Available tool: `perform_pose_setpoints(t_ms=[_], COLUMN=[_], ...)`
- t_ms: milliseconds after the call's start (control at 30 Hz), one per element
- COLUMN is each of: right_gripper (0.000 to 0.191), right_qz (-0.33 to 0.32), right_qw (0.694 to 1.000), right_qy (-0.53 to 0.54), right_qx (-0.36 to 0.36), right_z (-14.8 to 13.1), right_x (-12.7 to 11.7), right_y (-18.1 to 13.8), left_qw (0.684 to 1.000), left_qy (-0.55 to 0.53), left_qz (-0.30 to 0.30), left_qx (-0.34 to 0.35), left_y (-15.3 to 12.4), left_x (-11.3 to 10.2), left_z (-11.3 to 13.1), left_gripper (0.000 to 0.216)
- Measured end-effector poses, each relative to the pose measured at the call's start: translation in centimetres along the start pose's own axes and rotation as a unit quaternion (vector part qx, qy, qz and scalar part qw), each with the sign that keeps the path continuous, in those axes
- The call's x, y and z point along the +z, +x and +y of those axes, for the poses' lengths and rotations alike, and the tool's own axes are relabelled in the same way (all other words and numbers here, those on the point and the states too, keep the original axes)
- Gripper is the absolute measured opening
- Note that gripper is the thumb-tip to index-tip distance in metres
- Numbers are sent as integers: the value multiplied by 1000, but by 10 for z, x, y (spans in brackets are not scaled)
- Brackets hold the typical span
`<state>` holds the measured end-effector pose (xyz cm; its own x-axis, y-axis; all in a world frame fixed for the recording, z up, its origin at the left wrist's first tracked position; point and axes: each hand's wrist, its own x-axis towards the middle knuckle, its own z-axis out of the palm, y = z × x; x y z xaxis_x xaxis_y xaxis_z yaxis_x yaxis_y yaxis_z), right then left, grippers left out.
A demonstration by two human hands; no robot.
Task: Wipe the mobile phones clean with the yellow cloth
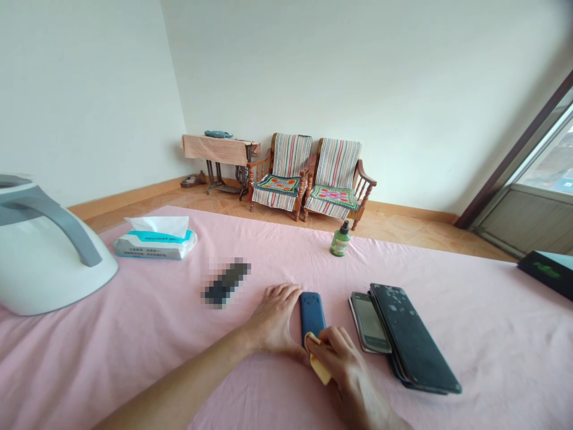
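Observation:
A blue mobile phone [312, 309] lies on the pink sheet, a round ring pattern near its far end. My left hand [278, 316] spans its left side, fingertips at the far corner and thumb by the near end, bracing it. A folded yellow cloth [319, 362] is pinched in my right hand [344, 365] and pressed on the phone's near end, which is partly hidden. Right of that hand, an older phone with a grey screen [372, 322] lies against a stack topped by a large dark phone or case [414, 337] with pale marks.
A white kettle-like appliance [54, 257] with a grey handle stands at left, near a tissue pack [154, 246]. A blurred dark object [226, 283] lies left of my hands. Beyond stands a green spray bottle [340, 242]. A black box [548, 275] is at far right.

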<state>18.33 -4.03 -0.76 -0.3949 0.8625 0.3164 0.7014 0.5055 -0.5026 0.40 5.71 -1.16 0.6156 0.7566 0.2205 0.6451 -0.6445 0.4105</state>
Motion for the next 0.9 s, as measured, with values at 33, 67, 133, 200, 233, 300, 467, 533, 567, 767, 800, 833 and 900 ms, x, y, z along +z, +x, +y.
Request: perform_pose_setpoints(t_ms=[33, 67, 133, 200, 233, 300, 467, 533, 567, 767, 800, 833, 900], right_gripper=[38, 40, 35, 29, 27, 26, 23, 23, 23, 29, 30, 30, 31], right_qz=[19, 35, 38, 39, 46, 65, 99, 103, 103, 135, 142, 148, 164], right_qw=[1000, 999, 998, 996, 993, 982, 956, 953, 952, 921, 910, 896, 857], right_qy=[2, 9, 32, 67, 91, 145, 217, 225, 229, 304, 326, 355, 427], right_qx=[4, 12, 30, 53, 67, 102, 169, 174, 176, 202, 211, 220, 237], right_z=[2, 5, 9, 11, 11, 10, 4, 3, 2, 3, 3, 2, -1], right_x=[3, 6, 8, 4, 0, -9, -19, -17, -16, -7, -7, -7, -8], right_y=[-7, -14, -23, -25, -23, -17, 9, 18, 22, 35, 36, 36, 37], left_qw=[1000, 1000, 1000, 999, 999, 998, 989, 983, 980, 961, 959, 959, 959], left_qy=[2, 4, 6, 3, -1, -15, -110, -143, -161, -231, -233, -235, -240], left_qz=[-2, -6, -14, -27, -35, -44, 19, 26, 24, 36, 40, 42, 44], left_qx=[-2, -5, -11, -17, -23, -42, -101, -111, -117, -150, -153, -154, -144], left_y=[0, 0, 1, 0, 0, -3, -18, -24, -27, -30, -29, -29, -29], left_x=[-1, -1, -4, -6, -7, -9, -11, -11, -11, -9, -9, -9, -10], left_z=[0, 1, 2, 4, 4, 7, 24, 32, 35, 39, 39, 39, 40], left_gripper=[111, 112, 114, 116, 118, 120, 98, 78, 71, 68, 69, 69, 65])
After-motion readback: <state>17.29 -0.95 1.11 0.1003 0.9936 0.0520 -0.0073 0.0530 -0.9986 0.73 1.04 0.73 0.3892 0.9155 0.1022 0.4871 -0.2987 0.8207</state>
